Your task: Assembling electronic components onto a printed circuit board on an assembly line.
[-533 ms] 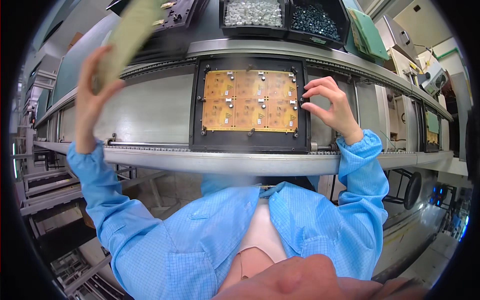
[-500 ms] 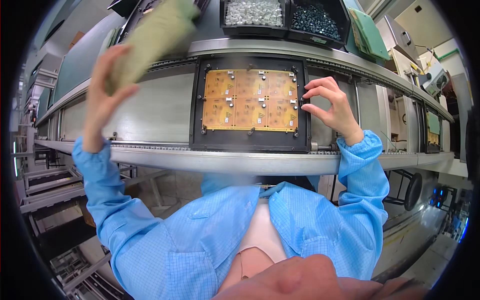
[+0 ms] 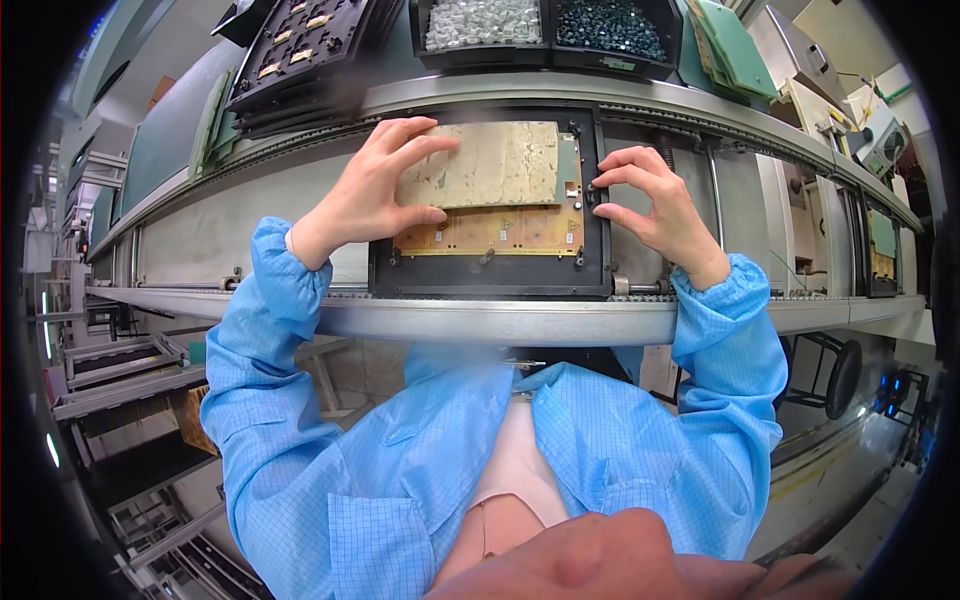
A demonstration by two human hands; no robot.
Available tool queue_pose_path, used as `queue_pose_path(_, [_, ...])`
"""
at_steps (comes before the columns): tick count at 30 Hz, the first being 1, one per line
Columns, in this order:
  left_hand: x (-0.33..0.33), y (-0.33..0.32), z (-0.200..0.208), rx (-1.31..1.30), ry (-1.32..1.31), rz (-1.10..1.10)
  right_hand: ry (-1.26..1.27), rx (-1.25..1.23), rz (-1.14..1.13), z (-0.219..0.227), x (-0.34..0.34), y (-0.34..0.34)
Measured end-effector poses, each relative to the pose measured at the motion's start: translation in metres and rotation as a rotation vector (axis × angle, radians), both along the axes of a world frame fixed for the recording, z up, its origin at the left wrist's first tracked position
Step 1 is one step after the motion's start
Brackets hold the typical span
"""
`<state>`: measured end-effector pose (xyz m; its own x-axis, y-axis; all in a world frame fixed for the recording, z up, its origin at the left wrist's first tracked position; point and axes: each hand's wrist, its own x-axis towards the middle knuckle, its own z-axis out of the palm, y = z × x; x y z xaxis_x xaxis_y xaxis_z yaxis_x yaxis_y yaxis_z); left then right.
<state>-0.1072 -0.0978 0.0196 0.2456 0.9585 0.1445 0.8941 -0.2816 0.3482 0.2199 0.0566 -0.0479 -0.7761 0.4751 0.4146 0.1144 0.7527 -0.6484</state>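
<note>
My left hand (image 3: pixel 372 185) grips the left end of a flat, pale greenish-beige board (image 3: pixel 495 165) with a worn, mottled face, thumb at its lower edge and fingers over its top. The board lies over the upper part of an orange circuit board panel (image 3: pixel 475 232), whose lower row still shows; whether the two touch, I cannot tell. Around the panel is a black carrier frame (image 3: pixel 430 277) with small dark pegs. My right hand (image 3: pixel 655 205) is at the frame's right edge, thumb and fingers curved apart beside a dark peg.
The carrier sits on a conveyor with a metal front rail (image 3: pixel 500 322). Behind it stand a bin of white parts (image 3: pixel 483 25) and a bin of dark blue parts (image 3: pixel 610 32). Stacked black trays (image 3: pixel 300 50) are at the back left, green boards (image 3: pixel 733 50) at the back right.
My left hand has brought the pale board from the upper left to the right and down, over the panel. My right hand has stayed at the frame's right edge.
</note>
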Motion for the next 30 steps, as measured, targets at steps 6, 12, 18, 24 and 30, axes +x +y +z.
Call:
queue_pose_path(6, [0.004,0.003,-0.004,-0.002,-0.006,-0.013,-0.013,-0.038,0.001,0.008,-0.001,-0.006])
queue_pose_path(12, [0.001,0.007,-0.006,-0.012,-0.017,-0.025,-0.008,-0.056,-0.005,0.011,-0.005,-0.008])
queue_pose_path(18, [0.003,0.009,-0.011,0.024,-0.05,-0.024,0.002,-0.07,-0.014,0.01,-0.006,-0.005])
queue_pose_path(24, [0.007,0.004,-0.01,0.027,-0.018,-0.02,-0.004,-0.104,-0.031,0.014,-0.003,-0.008])
queue_pose_path(30, [0.009,0.005,-0.008,0.035,0.037,-0.039,-0.017,-0.138,-0.026,0.016,0.0,-0.007])
